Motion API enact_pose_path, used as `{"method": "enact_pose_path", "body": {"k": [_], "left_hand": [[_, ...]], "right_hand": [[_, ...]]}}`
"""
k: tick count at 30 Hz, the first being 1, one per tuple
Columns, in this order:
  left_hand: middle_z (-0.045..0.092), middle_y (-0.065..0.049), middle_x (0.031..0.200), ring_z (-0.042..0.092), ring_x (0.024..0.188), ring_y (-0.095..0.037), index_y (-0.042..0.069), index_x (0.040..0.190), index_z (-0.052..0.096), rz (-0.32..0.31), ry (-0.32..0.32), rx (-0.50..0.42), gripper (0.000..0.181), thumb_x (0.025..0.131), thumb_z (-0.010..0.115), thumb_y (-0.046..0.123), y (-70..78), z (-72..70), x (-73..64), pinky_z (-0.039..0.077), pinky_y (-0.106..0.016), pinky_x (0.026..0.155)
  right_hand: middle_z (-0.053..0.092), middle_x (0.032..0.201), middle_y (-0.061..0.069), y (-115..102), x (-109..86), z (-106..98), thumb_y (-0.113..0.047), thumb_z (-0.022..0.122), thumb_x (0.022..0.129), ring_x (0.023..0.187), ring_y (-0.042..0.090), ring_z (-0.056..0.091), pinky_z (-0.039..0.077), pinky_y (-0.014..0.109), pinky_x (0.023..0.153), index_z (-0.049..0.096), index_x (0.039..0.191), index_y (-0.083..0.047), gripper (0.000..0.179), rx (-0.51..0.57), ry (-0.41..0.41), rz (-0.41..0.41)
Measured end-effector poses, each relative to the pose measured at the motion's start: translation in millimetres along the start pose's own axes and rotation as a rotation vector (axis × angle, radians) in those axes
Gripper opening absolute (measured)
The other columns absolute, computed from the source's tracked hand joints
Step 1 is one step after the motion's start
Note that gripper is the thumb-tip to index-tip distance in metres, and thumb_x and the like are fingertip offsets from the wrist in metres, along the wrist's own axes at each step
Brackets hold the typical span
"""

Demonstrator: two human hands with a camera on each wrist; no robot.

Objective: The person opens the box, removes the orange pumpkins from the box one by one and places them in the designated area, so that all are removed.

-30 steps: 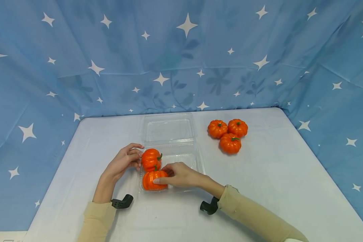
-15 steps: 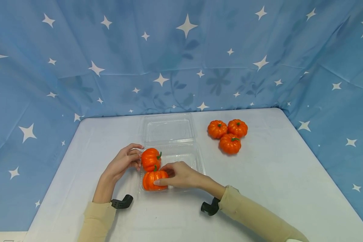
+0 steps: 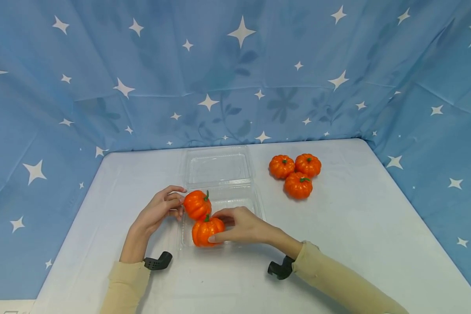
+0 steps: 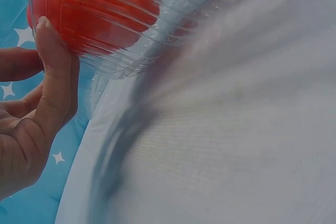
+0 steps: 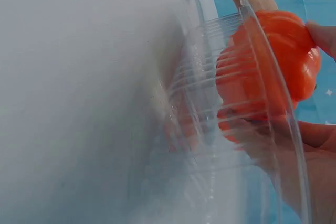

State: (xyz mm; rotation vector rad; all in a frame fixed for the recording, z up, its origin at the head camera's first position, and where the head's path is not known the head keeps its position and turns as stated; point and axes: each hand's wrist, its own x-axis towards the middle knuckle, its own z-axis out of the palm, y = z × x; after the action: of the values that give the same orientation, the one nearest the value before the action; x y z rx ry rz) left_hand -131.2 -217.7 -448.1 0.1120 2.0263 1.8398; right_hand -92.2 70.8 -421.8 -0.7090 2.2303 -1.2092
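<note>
Front pumpkin is pinched between the thumb and fingers of the right hand, inside the near part of the clear container; whether it bears on the container's floor or is slightly raised, I cannot tell. The right thumb lies on the side nearer the person and the fingers reach behind it, a grip that likely allows turning it within the walls. Just beyond those fingers, the rear pumpkin leans against the front one, so the two probably prop each other. The left hand is bent at the left wall, one fingertip against the plastic, probably to steady it; whether its fingers pinch the rim, I cannot tell. Past both hands' fingertips, the lid lies folded back. Well beyond the right fingers, to their right, three pumpkins sit close together.

Compared with half a second ago, the right hand and front pumpkin have shifted rightward, and the rear pumpkin's stem points more upward. The left hand and the three pumpkins look unchanged.
</note>
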Motion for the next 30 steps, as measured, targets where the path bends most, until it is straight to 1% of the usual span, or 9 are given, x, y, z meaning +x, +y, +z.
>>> {"method": "enact_pose_path", "body": {"k": [4,8,11,15,18,21,26,30], "left_hand": [[0.062,-0.006,0.085,0.06,0.063,-0.015,-0.013,0.14,0.038,0.004,-0.004,-0.012,0.041,0.103,0.047,0.0,0.8,0.2,0.1,0.057,-0.028,0.06],[0.062,-0.006,0.085,0.06,0.063,-0.015,-0.013,0.14,0.039,0.005,-0.006,-0.01,0.041,0.103,0.047,0.0,1.1,0.3,-0.8,0.057,-0.027,0.06],[0.062,-0.006,0.086,0.06,0.064,-0.015,-0.013,0.141,0.039,0.002,-0.01,-0.008,0.041,0.103,0.047,0.001,1.5,0.2,-1.2,0.058,-0.028,0.061],[0.061,-0.007,0.086,0.06,0.065,-0.015,-0.013,0.141,0.038,0.006,-0.017,-0.012,0.042,0.103,0.048,0.001,2.1,0.2,-1.2,0.057,-0.029,0.06],[0.061,-0.007,0.086,0.06,0.065,-0.015,-0.013,0.141,0.038,0.011,-0.017,-0.01,0.042,0.103,0.048,0.001,2.4,-0.3,-1.7,0.058,-0.03,0.06],[0.061,-0.006,0.086,0.06,0.065,-0.015,-0.013,0.14,0.039,0.011,-0.015,-0.004,0.041,0.103,0.048,0.001,1.7,-0.6,-2.2,0.058,-0.03,0.06],[0.062,-0.007,0.087,0.06,0.065,-0.014,-0.012,0.141,0.04,0.016,-0.01,-0.002,0.041,0.104,0.05,0.003,0.6,-0.2,-2.1,0.057,-0.029,0.06],[0.062,-0.009,0.088,0.06,0.066,-0.014,-0.011,0.14,0.042,0.016,-0.006,-0.003,0.042,0.103,0.053,0.005,1.4,0.7,-1.8,0.057,-0.029,0.06]], "right_hand": [[0.07,0.13,0.005,-1,-5.7,-5,-0.038,0.082,0.084,0.117,0.018,0.068,0.056,0.035,0.101,0.066,0.133,-0.006,0.06,0.009,0.011,0.015],[0.068,0.133,0.004,0,-11.0,-9,-0.037,0.084,0.083,0.121,0.018,0.066,0.055,0.034,0.103,0.065,0.136,-0.008,0.064,0.013,0.022,0.025],[0.068,0.135,0.003,1,-14.2,-11,-0.037,0.085,0.082,0.123,0.017,0.065,0.054,0.034,0.105,0.064,0.137,-0.009,0.065,0.013,0.033,0.017],[0.066,0.137,0.002,3,-18.0,-14,-0.036,0.086,0.081,0.126,0.018,0.064,0.053,0.036,0.106,0.063,0.138,-0.009,0.067,0.027,0.056,0.007],[0.065,0.14,0.004,4,-19.6,-16,-0.035,0.086,0.082,0.13,0.021,0.062,0.051,0.039,0.108,0.061,0.14,-0.008,0.069,0.05,0.074,-0.001],[0.062,0.143,0.006,4,-21.3,-18,-0.033,0.087,0.082,0.133,0.023,0.06,0.05,0.042,0.109,0.059,0.142,-0.006,0.071,0.069,0.087,-0.028],[0.06,0.145,0.007,5,-25.6,-23,-0.029,0.088,0.081,0.136,0.025,0.057,0.047,0.047,0.111,0.057,0.144,-0.007,0.073,0.079,0.107,-0.099],[0.059,0.146,0.006,9,-27.3,-27,-0.029,0.089,0.081,0.137,0.026,0.057,0.047,0.046,0.112,0.055,0.145,-0.008,0.075,0.07,0.137,-0.142]]}}
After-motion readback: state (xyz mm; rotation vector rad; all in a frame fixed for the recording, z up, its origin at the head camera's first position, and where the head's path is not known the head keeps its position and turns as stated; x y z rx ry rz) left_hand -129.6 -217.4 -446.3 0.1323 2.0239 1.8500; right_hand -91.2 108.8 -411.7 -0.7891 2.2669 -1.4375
